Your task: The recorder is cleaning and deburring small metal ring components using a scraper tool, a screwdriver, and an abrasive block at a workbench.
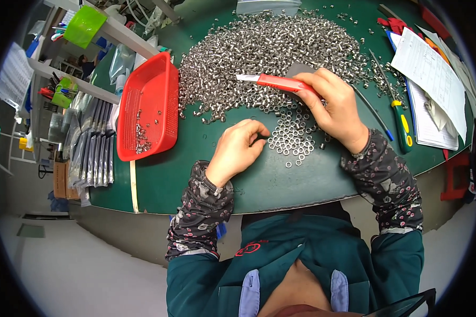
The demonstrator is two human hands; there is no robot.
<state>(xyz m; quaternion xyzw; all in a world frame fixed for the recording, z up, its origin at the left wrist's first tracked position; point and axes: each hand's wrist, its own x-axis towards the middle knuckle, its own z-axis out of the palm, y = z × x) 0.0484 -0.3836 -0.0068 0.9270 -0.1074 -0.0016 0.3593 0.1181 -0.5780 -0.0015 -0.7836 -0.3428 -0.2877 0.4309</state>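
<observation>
My right hand is closed around a red utility knife, whose blade points left over the metal pieces. Just behind those fingers shows a dark grey flat piece; whether the hand touches it I cannot tell. Small metal rings lie in a loose single layer between my hands, many with the hole facing up. At their left edge, my left hand rests low over the table with fingers curled and thumb near the forefinger. What it pinches, if anything, is hidden. Beyond both hands spreads a big heap of short metal sleeves.
A red perforated basket with some metal pieces stands at left. Bagged dark parts lie past it. On the right are a yellow-green-handled screwdriver, a thin dark rod with a blue tip and papers on a clipboard.
</observation>
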